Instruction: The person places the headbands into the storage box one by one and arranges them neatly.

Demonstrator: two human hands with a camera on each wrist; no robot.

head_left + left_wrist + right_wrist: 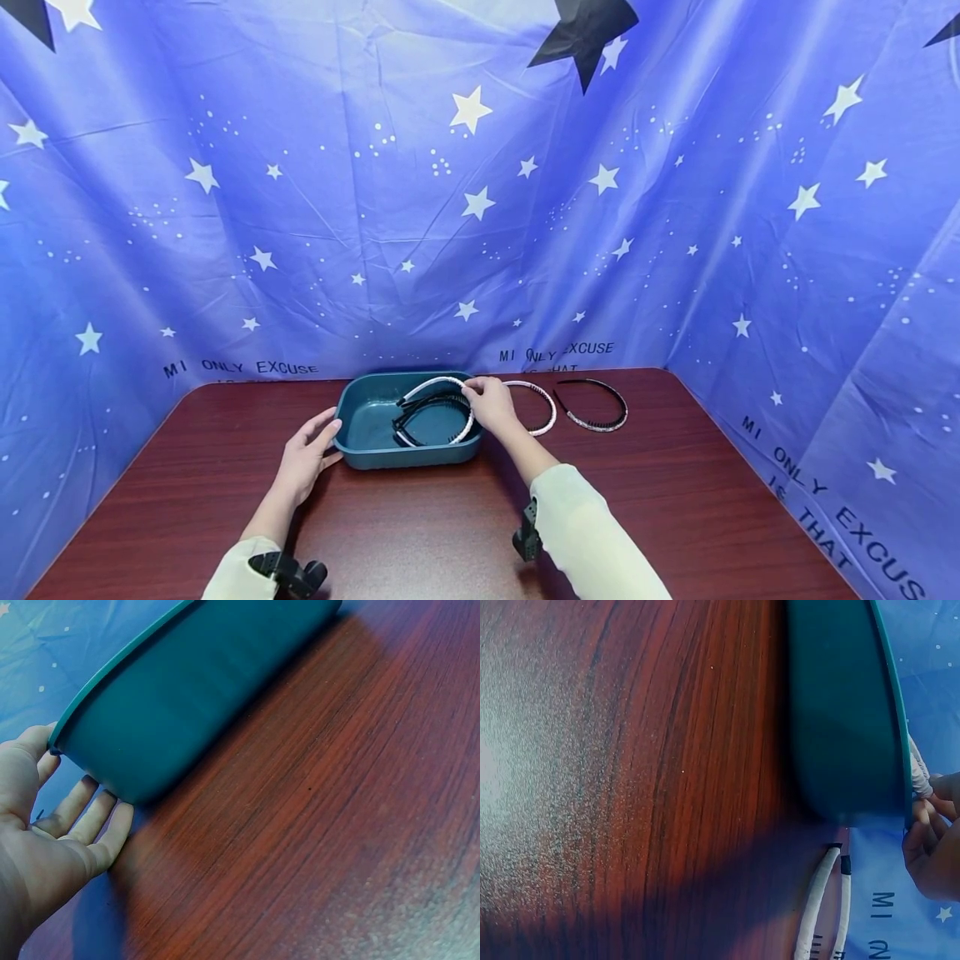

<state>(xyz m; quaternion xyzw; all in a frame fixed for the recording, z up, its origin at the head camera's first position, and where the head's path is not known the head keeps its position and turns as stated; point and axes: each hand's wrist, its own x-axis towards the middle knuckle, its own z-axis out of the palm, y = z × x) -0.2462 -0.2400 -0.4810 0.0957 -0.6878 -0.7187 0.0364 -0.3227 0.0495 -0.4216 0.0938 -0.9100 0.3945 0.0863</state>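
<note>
A teal plastic basin [375, 459] stands toward the back of the table. My left hand [302, 460] is at its left end; in the left wrist view, nearly straight fingers touch the outer wall and the thumb lies by the rim. Over the right end of the basin, my right hand [492, 408] pinches a white headband [431, 382] between thumb and fingers. Most of that headband lies within the basin, above a black toothed headband [427, 402]. From the right wrist, the basin wall [847, 712] hides all but a short piece of the pinched white headband [918, 763].
Right of the basin, another white headband [553, 408] with inner teeth lies on the dark red wooden table [420, 533]. Farther right is a black headband [625, 414] with a sparkly outer side. A blue star-printed cloth [300, 208] hangs behind the table and along its sides.
</note>
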